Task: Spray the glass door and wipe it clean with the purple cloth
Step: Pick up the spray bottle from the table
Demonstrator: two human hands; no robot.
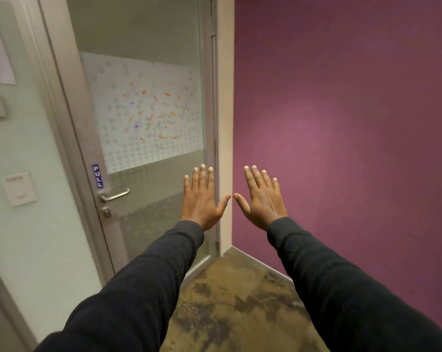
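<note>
left hand [202, 199]: flat, fingers straight, holds nothing; raised in front of the glass door [149, 34], low at its right edge. Contact with the glass: cannot tell.
right hand [263, 201]: also flat and empty, just right of the door, in front of the purple wall [341, 123]. Thumb tips of both hands nearly meet.
door: closed in its grey frame, straight ahead and left of the hands. Frosted dotted film [143, 110] across the middle with orange and purple flecks, plain glass above.
spray, purple cloth: not in view, so nothing started yet, by my read.
handling: pane likely rigid, smooth, slick once wet, breakable, so use even flat pressure. The film's edges may lift, so go easy there.
hold point: lever handle [114, 195] on the door's left stile, keyhole [106, 212] just below; steady the door there.
text: blue sign [97, 176] above the handle reads "PULL".
other: wall switch [20, 189] left of the door, writing too small to read.
</note>
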